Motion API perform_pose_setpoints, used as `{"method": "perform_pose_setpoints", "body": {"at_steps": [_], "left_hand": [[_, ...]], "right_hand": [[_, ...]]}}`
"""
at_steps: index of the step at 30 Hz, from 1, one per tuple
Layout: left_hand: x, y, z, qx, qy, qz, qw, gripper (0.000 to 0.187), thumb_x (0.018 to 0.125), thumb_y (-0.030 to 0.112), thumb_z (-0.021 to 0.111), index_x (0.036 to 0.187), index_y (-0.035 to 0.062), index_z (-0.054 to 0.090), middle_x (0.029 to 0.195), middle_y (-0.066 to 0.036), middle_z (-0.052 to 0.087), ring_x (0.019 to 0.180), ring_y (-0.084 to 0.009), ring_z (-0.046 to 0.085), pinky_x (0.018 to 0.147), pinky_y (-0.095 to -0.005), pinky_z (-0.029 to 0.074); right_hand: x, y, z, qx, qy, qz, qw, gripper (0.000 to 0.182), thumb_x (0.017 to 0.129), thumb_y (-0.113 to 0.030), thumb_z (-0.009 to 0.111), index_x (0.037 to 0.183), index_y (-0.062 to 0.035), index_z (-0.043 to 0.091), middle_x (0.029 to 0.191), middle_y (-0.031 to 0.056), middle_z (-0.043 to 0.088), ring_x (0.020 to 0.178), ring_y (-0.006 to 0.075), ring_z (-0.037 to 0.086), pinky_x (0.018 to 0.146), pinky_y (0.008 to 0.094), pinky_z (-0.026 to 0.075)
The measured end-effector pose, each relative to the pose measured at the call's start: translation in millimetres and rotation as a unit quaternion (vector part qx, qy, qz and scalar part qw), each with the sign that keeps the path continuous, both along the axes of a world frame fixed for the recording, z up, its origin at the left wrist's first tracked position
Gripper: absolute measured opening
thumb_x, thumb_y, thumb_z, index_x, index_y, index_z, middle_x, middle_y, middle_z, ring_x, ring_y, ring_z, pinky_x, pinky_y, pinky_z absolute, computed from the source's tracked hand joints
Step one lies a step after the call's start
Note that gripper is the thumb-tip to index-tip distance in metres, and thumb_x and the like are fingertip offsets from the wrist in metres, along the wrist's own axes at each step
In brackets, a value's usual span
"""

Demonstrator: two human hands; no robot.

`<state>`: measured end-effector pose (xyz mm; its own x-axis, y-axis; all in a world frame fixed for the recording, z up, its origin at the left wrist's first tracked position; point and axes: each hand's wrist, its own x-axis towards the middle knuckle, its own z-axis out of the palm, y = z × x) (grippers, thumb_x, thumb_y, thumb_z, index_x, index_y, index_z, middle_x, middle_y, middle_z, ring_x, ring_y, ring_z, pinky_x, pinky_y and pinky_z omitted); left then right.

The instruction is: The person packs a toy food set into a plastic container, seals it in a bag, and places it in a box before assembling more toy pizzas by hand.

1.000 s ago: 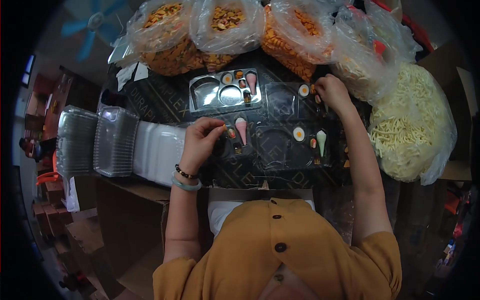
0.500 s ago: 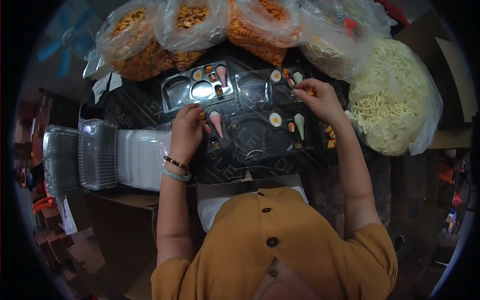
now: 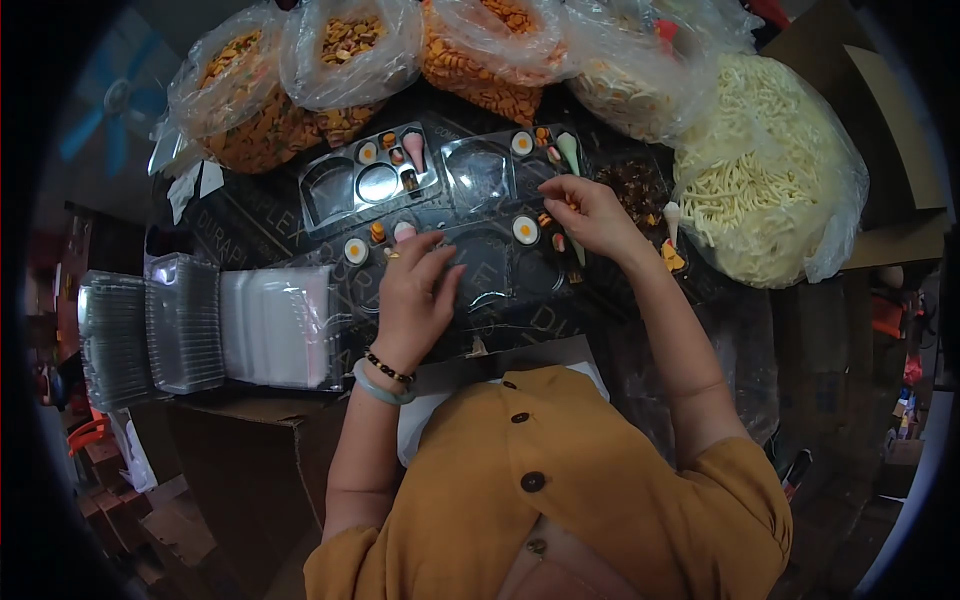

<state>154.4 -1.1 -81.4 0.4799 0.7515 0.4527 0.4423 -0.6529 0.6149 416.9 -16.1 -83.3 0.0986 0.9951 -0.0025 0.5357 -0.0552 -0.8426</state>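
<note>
My left hand (image 3: 415,295) is over the lower left clear tray, fingers apart, partly covering a pink piece (image 3: 404,231); a fried-egg piece (image 3: 355,250) lies left of it. My right hand (image 3: 595,220) has its fingers pinched above the lower right tray (image 3: 480,262), beside another egg piece (image 3: 525,230); what they hold is too small to tell, and a green cone lies partly beneath. In the upper left tray (image 3: 328,195) are an egg, small food-shaped pieces and a pink cone (image 3: 414,150). The upper right tray (image 3: 478,168) has similar pieces and a green cone (image 3: 569,152).
Open plastic bags of small pieces (image 3: 490,65) line the back, with a large bag of cream sticks (image 3: 765,180) at right. Dark pieces (image 3: 635,190) lie beside my right hand. Stacked clear trays (image 3: 185,320) and clear sleeves (image 3: 275,325) are at left.
My right hand has moved from the upper right tray down to the lower right one. My left hand has shifted right and lower, its fingers now spread. The view has shifted slightly.
</note>
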Motion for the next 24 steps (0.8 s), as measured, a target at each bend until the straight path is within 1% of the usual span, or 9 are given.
{"method": "perform_pose_setpoints", "body": {"at_steps": [4,8,10,12,13,17,21,23,24], "left_hand": [[27.7,-15.9,-6.5,-0.026,-0.021,-0.064,0.997,0.022,0.071,0.004,0.069,0.091,-0.0005,0.061,0.103,-0.015,0.058,0.094,-0.0326,0.057,0.077,-0.0381,0.048],[53.2,-20.1,-10.7,-0.010,-0.001,-0.104,0.994,0.025,0.071,0.005,0.068,0.094,0.0002,0.060,0.105,-0.014,0.056,0.099,-0.0328,0.054,0.079,-0.0385,0.046],[64.5,-18.9,-12.8,0.008,0.059,-0.111,0.992,0.034,0.071,0.009,0.068,0.103,0.0003,0.058,0.113,-0.014,0.054,0.107,-0.0319,0.050,0.085,-0.0380,0.043],[74.6,-17.2,-15.0,0.024,0.079,-0.107,0.991,0.039,0.072,0.011,0.067,0.108,-0.0001,0.056,0.116,-0.013,0.052,0.110,-0.0312,0.048,0.088,-0.0381,0.040],[78.8,-15.8,-16.4,0.039,0.100,-0.100,0.989,0.044,0.073,0.014,0.067,0.113,-0.0006,0.054,0.119,-0.013,0.051,0.112,-0.0305,0.046,0.091,-0.0381,0.038],[88.6,-11.5,-25.7,0.064,0.122,-0.099,0.985,0.050,0.074,0.017,0.067,0.118,-0.0019,0.051,0.121,-0.013,0.050,0.113,-0.0293,0.046,0.092,-0.0389,0.037],[87.8,-11.7,-25.3,0.084,0.155,-0.104,0.979,0.050,0.075,0.022,0.067,0.117,-0.0013,0.053,0.122,-0.012,0.050,0.114,-0.0290,0.046,0.094,-0.0397,0.036],[84.3,-9.0,-22.2,0.058,0.127,-0.117,0.983,0.048,0.076,0.024,0.066,0.115,-0.0010,0.054,0.125,-0.014,0.050,0.116,-0.0307,0.045,0.096,-0.0416,0.034],[80.2,-3.5,-20.0,0.062,0.132,-0.104,0.984,0.048,0.076,0.024,0.066,0.115,-0.0010,0.054,0.125,-0.014,0.050,0.116,-0.0307,0.045,0.096,-0.0416,0.034]], "right_hand": [[0.0,-2.1,-4.8,0.014,0.038,-0.003,0.999,0.019,0.084,-0.010,0.061,0.100,0.0001,0.062,0.085,0.0047,0.065,0.074,0.0096,0.059,0.067,0.0244,0.048],[0.6,-7.8,13.5,0.003,-0.025,-0.027,0.999,0.015,0.082,-0.007,0.062,0.094,-0.0005,0.064,0.086,0.0075,0.064,0.072,0.0111,0.060,0.066,0.0261,0.049],[2.6,-10.8,13.9,-0.013,-0.046,-0.017,0.999,0.012,0.081,-0.006,0.063,0.091,-0.0006,0.065,0.086,0.0081,0.063,0.070,0.0126,0.061,0.064,0.0270,0.049],[5.5,-13.2,1.3,0.040,-0.122,0.060,0.990,0.009,0.078,-0.006,0.064,0.086,-0.0015,0.066,0.082,0.0075,0.060,0.069,0.0171,0.062,0.062,0.0289,0.049],[4.0,-15.2,-2.1,0.079,-0.151,0.076,0.982,0.010,0.076,-0.006,0.064,0.085,-0.0026,0.066,0.078,0.0084,0.057,0.070,0.0241,0.061,0.062,0.0322,0.049],[-5.1,-20.1,4.5,0.050,-0.273,0.075,0.958,0.012,0.073,-0.006,0.064,0.085,-0.0034,0.066,0.080,0.0140,0.056,0.077,0.0319,0.059,0.067,0.0375,0.048],[7.9,-17.3,4.2,0.086,-0.249,0.084,0.961,0.013,0.075,-0.008,0.065,0.087,-0.0036,0.067,0.080,0.0116,0.058,0.070,0.0255,0.060,0.063,0.0336,0.048],[11.8,-22.7,8.9,0.059,-0.037,-0.025,0.997,0.014,0.079,-0.010,0.066,0.091,-0.0028,0.066,0.077,0.0065,0.061,0.064,0.0151,0.057,0.059,0.0278,0.046],[16.1,-26.3,7.9,0.037,-0.010,-0.057,0.998,0.017,0.080,-0.012,0.066,0.094,-0.0027,0.066,0.077,0.0065,0.063,0.066,0.0135,0.058,0.061,0.0266,0.046]]}}
